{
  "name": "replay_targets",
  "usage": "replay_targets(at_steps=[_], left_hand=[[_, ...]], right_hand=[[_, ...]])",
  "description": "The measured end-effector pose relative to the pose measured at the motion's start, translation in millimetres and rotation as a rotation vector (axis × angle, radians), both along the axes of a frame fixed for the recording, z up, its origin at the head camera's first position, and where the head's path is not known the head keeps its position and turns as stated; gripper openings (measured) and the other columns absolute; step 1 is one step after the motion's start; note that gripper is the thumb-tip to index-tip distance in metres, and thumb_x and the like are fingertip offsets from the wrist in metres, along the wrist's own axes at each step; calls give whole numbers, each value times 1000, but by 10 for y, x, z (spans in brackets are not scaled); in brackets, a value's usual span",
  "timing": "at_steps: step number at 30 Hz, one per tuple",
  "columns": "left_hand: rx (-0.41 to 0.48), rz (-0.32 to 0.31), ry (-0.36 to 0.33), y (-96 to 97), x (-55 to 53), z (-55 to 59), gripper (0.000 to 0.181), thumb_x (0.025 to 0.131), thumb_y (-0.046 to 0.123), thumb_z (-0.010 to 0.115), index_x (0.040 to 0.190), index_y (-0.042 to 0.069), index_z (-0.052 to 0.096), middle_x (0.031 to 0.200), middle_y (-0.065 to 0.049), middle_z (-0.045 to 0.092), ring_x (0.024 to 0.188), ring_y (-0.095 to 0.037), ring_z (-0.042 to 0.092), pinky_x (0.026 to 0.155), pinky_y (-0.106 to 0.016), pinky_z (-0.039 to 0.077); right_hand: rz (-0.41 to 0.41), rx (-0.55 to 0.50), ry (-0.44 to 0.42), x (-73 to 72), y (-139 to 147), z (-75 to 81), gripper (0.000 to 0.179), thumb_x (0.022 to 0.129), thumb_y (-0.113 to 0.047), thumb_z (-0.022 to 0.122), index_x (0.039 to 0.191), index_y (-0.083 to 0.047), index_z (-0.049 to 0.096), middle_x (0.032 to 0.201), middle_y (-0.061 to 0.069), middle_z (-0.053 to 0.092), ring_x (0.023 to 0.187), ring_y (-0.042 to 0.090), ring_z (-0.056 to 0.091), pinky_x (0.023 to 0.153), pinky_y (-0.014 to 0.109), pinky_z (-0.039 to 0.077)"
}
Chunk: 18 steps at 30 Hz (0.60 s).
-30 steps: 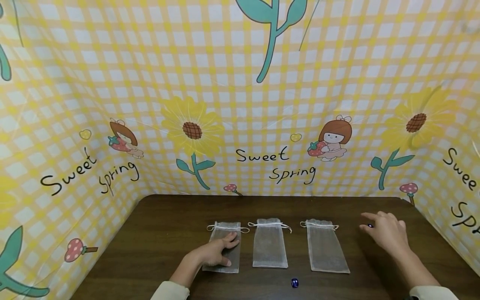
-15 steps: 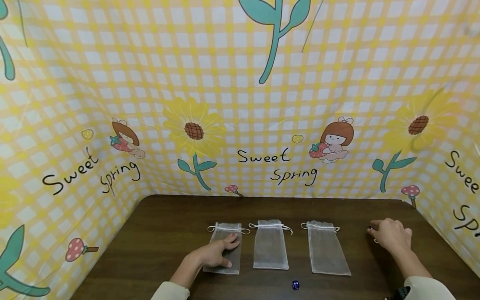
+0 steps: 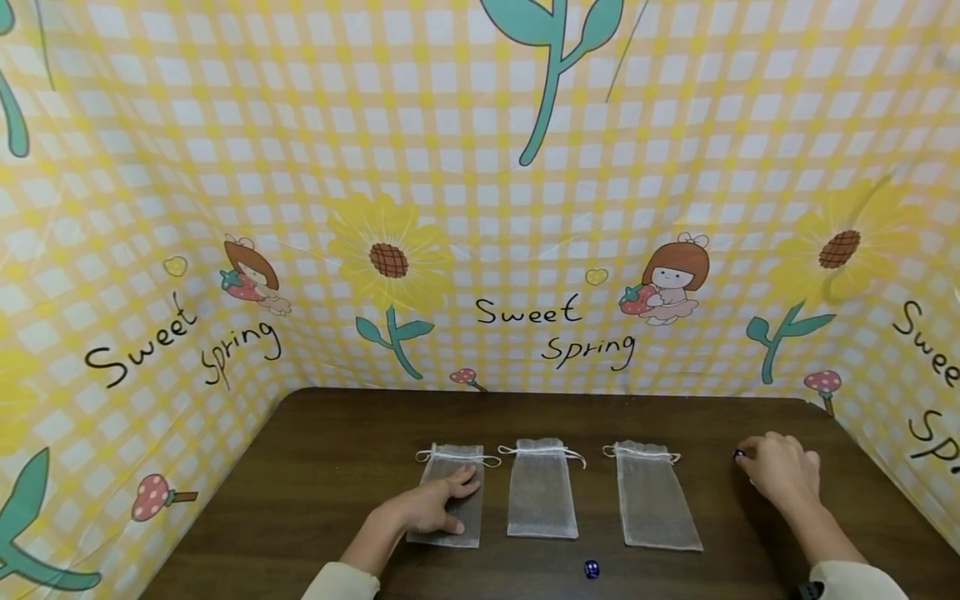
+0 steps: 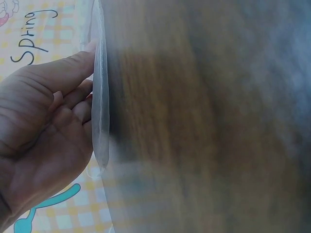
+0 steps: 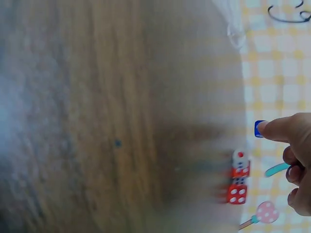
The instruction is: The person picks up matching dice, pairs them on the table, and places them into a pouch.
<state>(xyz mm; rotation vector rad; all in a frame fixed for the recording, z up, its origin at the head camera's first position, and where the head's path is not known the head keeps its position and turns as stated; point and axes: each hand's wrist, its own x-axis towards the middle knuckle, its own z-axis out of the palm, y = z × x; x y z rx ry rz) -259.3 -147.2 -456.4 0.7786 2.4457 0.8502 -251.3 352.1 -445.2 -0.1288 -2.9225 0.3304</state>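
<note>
A blue die (image 3: 738,454) is at the fingertips of the right hand (image 3: 783,471), well over toward the right edge of the desk (image 3: 300,517). The right grip is nearly closed, pinching the die between thumb and index finger, with the other fingers curled behind. The back of the hand faces up, and the forearm slants in from the desk's near right part. Whether the die touches the wood I cannot tell.

In the right wrist view, red and white dice (image 5: 237,194) sit tightly together just beside the pinching fingers.

The left hand (image 3: 432,507) rests palm down on the left bag (image 3: 471,507), fingers loosely extended, thumb held apart toward the bag's near end. Its grip is relaxed and holds nothing.

The middle bag (image 3: 542,500) and right bag (image 3: 656,508) lie flat beside it in a row, drawstring ends toward the desk's far edge, brown wood showing through the sheer fabric. A second blue die (image 3: 592,570) lies on the desk's near side, around the gap between those two bags.

Past the far edge hangs a yellow checked cloth (image 3: 510,217).
</note>
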Motion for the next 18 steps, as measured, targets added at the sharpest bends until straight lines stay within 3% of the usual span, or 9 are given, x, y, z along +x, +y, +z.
replay_targets(at_steps=[9, 18], left_hand=[[-12, -2, 3, -3, 4, 4, 66, 77, 5, 71, 136, 1, 42, 150, -14, 19, 134, -39, 16, 101, -53, 26], [-15, -16, 8, 4, -3, 6, 65, 78, 5, 71, 136, -1, 41, 150, -15, 19, 135, -37, 15, 102, -53, 25]], right_hand=[[132, -92, 158, 151, -337, 236, 21, 78, -16, 72, 96, -5, 70, 79, 9, 59, 79, 38, 54, 63, 51, 35], [253, -66, 299, 272, -716, 357, 18, 70, -13, 78, 87, -11, 72, 69, -5, 53, 69, 23, 51, 59, 39, 32]])
